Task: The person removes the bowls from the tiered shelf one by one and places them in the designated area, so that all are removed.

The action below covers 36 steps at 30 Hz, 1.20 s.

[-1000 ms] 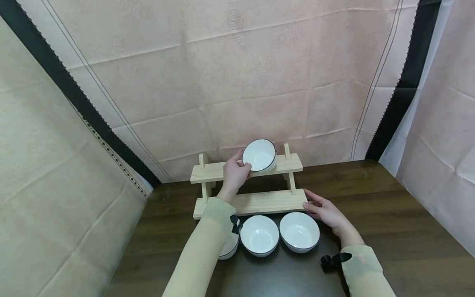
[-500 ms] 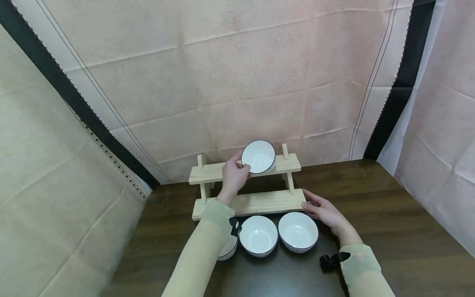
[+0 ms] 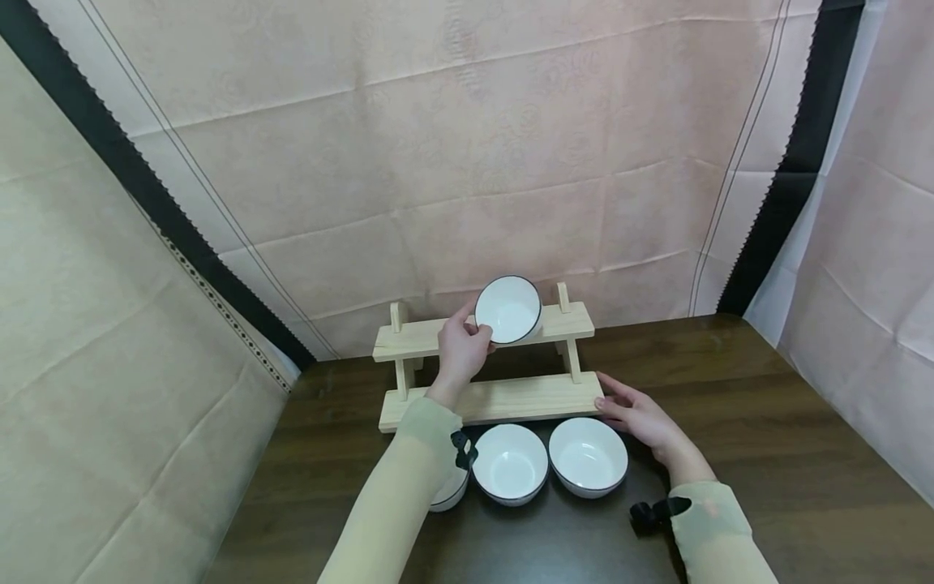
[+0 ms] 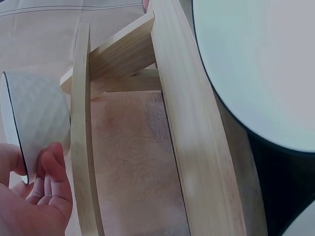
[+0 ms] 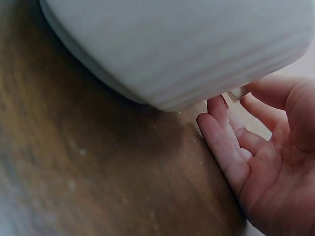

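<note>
A white bowl [image 3: 508, 309] with a dark rim is at the upper board of a two-tier wooden rack [image 3: 529, 397]. My left hand [image 3: 463, 349] pinches its left side, thumb by the rim. In the left wrist view, the textured bowl [image 4: 42, 118] has its base against or very close to the board [image 4: 82, 147]. My right hand [image 3: 642, 418] grips the right end of the lower board, thumb in front. The right wrist view shows that board end [image 5: 238, 93] between thumb and fingers, partly hidden by a nearby bowl [image 5: 187, 44].
Before the rack stand a middle bowl [image 3: 510, 464], a right bowl [image 3: 588, 457] and a left bowl [image 3: 450, 487] partly covered by my left sleeve. They are on the dark wooden table [image 3: 773, 422]. Pale cloth [image 3: 467, 162] hangs behind and at both sides.
The bowl in my left hand has shifted very slightly downward since a second ago. Both hands keep their holds, and the rack and other bowls stay in place.
</note>
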{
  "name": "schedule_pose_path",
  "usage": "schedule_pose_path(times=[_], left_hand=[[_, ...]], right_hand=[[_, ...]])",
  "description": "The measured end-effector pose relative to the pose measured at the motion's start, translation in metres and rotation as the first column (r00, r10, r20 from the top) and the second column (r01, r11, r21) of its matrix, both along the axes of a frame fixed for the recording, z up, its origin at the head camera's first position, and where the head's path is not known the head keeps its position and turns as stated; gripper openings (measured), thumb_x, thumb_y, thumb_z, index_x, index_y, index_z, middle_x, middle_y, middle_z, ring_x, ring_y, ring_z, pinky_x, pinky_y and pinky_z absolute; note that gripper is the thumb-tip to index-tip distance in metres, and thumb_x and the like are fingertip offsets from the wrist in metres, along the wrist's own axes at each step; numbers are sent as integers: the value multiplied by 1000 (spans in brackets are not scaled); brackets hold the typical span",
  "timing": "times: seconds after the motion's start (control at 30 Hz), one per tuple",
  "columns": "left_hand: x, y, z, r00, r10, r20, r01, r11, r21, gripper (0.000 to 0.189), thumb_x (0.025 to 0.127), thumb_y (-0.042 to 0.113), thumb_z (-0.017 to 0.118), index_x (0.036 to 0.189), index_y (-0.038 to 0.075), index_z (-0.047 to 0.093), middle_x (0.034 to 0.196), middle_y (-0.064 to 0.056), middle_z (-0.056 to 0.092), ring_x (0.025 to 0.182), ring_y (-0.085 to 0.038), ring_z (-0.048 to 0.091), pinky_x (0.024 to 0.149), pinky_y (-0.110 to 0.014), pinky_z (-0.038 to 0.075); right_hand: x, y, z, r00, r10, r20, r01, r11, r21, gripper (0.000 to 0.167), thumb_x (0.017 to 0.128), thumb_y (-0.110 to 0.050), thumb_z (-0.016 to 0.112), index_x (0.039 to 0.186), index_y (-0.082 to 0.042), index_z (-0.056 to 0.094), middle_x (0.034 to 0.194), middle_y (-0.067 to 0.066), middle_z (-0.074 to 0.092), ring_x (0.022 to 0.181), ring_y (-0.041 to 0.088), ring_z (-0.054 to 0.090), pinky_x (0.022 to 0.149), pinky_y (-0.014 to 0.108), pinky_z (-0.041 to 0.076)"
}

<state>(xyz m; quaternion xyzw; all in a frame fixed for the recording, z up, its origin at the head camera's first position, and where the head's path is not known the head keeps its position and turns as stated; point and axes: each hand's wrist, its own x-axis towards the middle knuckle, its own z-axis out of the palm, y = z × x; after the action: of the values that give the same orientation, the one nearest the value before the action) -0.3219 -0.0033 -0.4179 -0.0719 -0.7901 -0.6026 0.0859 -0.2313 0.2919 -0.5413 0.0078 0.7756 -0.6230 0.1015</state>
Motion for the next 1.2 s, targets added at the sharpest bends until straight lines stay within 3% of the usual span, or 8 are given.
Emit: schedule_pose_path(times=[0.6, 0.83, 1.03, 1.2], left_hand=[[8, -10, 4, 1000, 6, 3, -6, 1000, -7, 58, 88, 4, 59, 145, 17, 55, 75, -10, 66, 60, -19, 69, 60, -31, 60], [15, -22, 4, 999, -34, 16, 34, 999, 4, 59, 88, 3, 58, 145, 19, 56, 74, -10, 63, 59, -20, 68, 64, -37, 62], [26, -42, 6, 996, -72, 46, 70, 997, 45, 60, 88, 3, 58, 146, 21, 54, 78, -9, 62, 60, -20, 66, 62, -33, 60], [38, -62, 4, 991, -130, 42, 129, 991, 30, 59, 90, 2, 57, 147, 19, 53, 81, -12, 63, 62, -22, 66, 67, -43, 62]], right_hand=[[0, 0, -1, 1000, 0, -3, 0, 1000, 5, 75, 99, -44, 60, 161, -21, 24, 152, 27, 39, 133, 39, 50, 104, 49, 48], [0, -2, -1, 1000, -4, -3, 4, 1000, -10, 74, 99, -42, 61, 161, -22, 26, 151, 26, 41, 132, 39, 51, 104, 49, 47], [0, -2, -1, 1000, 4, -8, -4, 1000, -4, 75, 98, -45, 61, 161, -23, 25, 152, 26, 39, 133, 39, 50, 104, 49, 48], [0, 0, -1, 1000, -2, -12, 2, 1000, -1, 75, 98, -44, 61, 161, -22, 26, 151, 26, 40, 132, 39, 51, 104, 49, 48]])
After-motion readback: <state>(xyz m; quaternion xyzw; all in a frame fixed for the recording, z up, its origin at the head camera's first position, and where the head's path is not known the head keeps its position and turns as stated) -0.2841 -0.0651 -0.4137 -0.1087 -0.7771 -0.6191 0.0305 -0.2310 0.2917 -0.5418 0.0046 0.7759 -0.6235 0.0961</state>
